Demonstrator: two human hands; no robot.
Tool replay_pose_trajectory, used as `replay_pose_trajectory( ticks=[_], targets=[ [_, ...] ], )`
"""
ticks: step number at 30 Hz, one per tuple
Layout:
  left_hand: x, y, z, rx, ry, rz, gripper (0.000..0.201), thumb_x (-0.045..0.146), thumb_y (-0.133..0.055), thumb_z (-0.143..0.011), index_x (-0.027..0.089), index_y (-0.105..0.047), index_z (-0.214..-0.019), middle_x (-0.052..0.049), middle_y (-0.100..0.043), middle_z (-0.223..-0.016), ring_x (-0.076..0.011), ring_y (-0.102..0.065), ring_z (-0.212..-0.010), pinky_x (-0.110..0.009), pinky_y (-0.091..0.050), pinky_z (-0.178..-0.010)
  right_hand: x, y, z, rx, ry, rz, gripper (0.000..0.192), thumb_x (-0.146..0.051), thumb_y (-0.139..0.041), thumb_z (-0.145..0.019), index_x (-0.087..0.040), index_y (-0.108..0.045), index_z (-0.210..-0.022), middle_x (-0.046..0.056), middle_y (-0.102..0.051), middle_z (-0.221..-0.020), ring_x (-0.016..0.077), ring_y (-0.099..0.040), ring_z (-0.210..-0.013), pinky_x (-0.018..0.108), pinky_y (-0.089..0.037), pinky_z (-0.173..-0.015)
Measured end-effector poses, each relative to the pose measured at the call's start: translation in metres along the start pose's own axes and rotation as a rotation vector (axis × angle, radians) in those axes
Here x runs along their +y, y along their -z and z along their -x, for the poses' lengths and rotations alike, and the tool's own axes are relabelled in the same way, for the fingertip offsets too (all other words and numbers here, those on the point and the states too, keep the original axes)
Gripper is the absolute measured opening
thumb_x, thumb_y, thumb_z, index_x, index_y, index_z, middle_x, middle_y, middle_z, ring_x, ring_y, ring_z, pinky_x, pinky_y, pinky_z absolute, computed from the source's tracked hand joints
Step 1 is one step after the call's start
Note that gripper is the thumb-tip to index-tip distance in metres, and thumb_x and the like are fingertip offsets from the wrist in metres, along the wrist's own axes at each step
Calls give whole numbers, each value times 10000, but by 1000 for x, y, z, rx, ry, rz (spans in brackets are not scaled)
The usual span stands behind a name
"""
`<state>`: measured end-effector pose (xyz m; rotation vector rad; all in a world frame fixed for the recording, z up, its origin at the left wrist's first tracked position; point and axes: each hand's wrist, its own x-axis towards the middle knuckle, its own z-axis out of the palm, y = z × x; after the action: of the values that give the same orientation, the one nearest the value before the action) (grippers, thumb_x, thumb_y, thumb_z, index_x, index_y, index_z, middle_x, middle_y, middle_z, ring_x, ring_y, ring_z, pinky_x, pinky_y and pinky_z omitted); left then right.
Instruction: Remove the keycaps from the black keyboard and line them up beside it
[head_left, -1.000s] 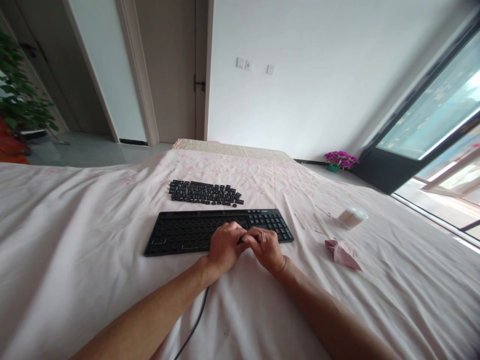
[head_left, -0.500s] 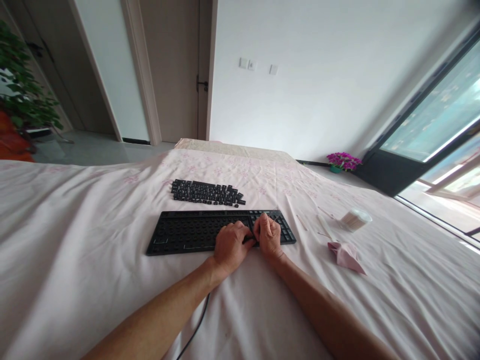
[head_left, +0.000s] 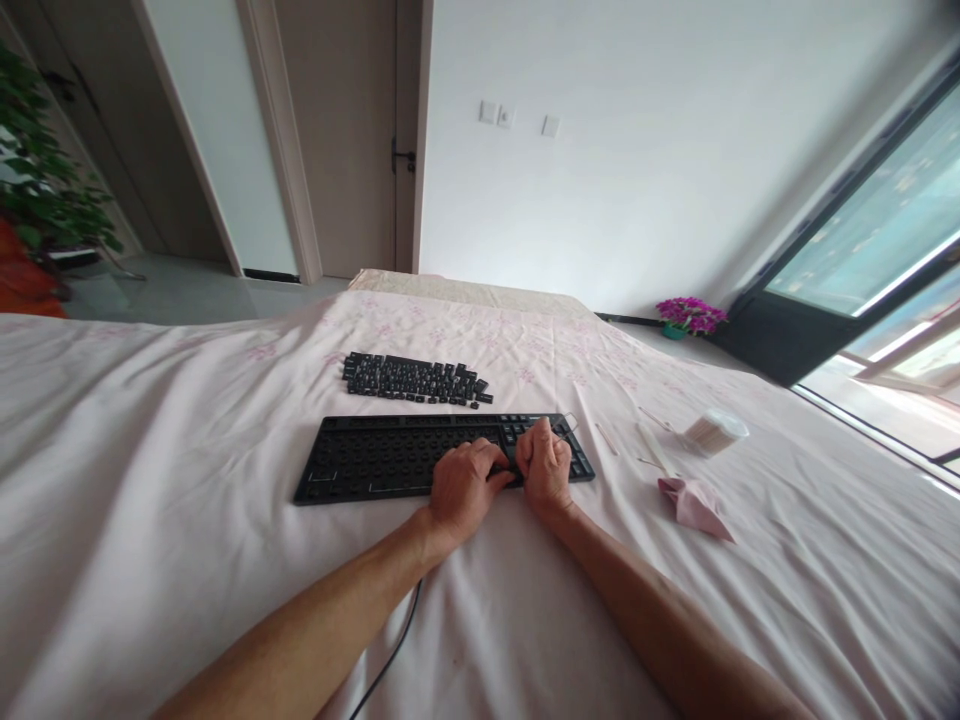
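Observation:
A black keyboard (head_left: 390, 462) lies on the bedsheet, its left and middle part bare of keycaps. Over its lower right part rests my left hand (head_left: 466, 488), fingers curled and thumb close to the forefinger; whatever lies between them is hidden. Close beside it, my right hand (head_left: 546, 468) is closed in a fist above the number pad. A thin wire loop (head_left: 571, 424), like part of a wire keycap puller, sticks out past that fist. Behind the keyboard, loose black keycaps (head_left: 412, 380) are laid out in rows.
To the right are a clear tub of cotton swabs (head_left: 716, 432), a few loose swabs (head_left: 607, 438) and a crumpled pink cloth (head_left: 696, 508). A black cable (head_left: 397, 650) runs toward me under my left forearm. The pale sheet (head_left: 247, 470) is wrinkled.
My right hand has shifted slightly right and up, away from my left hand, and the wire loop shows more clearly. My left hand stays on the keyboard. The view has tilted a little.

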<state>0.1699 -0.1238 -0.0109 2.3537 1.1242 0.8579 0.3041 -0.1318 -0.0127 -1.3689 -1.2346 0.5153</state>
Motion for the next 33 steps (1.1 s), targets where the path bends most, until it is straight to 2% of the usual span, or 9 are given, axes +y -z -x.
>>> replay_pose_trajectory(
  ticks=[3, 4, 7, 12, 16, 24, 28, 33],
  targets=[
    [0, 0, 0, -10, -6, 9, 138, 343, -682, -793, 247, -659, -890, 9, -665, -906, -173, -592, -859, -294, -417, -780, -4, -3, 0, 138, -4, -125, 585, -629, -216, -916, -241, -291, -484, -25, -323, -394, 111, -305, -361, 267, -262, -391],
    [-1, 1, 1, -12, -9, 18, 133, 348, -678, -797, 250, -662, -886, 13, -669, -901, -172, -593, -858, -292, -417, -778, -6, -3, 1, 145, -1, -118, 584, -619, -219, -920, -239, -301, -484, -23, -330, -399, 112, -313, -367, 267, -269, -394],
    [-2, 1, 1, -2, -12, 49, 132, 341, -679, -795, 255, -663, -895, 20, -672, -901, -169, -592, -862, -286, -418, -777, -13, -1, 1, 136, 37, -30, 584, -583, -234, -934, -233, -351, -481, -11, -368, -414, 120, -357, -396, 269, -312, -430],
    [-5, -2, 2, -2, -18, 95, 355, 240, -720, -750, 281, -617, -1087, 30, -679, -927, -172, -585, -864, -294, -419, -798, -21, 8, 2, 137, 95, 8, 581, -537, -261, -950, -220, -406, -485, -2, -413, -436, 125, -396, -435, 273, -345, -491],
    [-8, -4, 4, 14, -21, 127, 436, 188, -725, -731, 266, -582, -1135, 29, -668, -936, -167, -584, -869, -288, -428, -802, -21, 12, 6, 103, 101, 57, 590, -513, -259, -958, -217, -414, -472, 2, -427, -434, 129, -406, -445, 276, -350, -516],
    [-8, -1, 5, 2, -60, 99, 239, 195, -697, -754, 238, -633, -980, 5, -636, -914, -174, -577, -881, -283, -422, -809, -21, 7, 12, -19, 121, 130, 559, -448, -289, -964, -208, -460, -489, -4, -452, -435, 115, -430, -442, 241, -363, -507],
    [-7, -1, 4, 6, -53, 77, 114, 261, -679, -775, 220, -641, -875, -3, -627, -879, -172, -575, -842, -271, -413, -768, -13, 6, 11, -79, 204, 224, 506, -410, -341, -953, -198, -488, -518, -7, -491, -464, 105, -472, -459, 217, -377, -523],
    [-7, -4, 3, 10, -40, 11, 52, 272, -624, -815, 224, -643, -822, -3, -614, -842, -164, -573, -816, -259, -403, -740, -5, 5, 12, -129, 347, 386, 377, -352, -454, -911, -184, -546, -585, -2, -558, -512, 104, -517, -483, 202, -376, -526]
  ],
)
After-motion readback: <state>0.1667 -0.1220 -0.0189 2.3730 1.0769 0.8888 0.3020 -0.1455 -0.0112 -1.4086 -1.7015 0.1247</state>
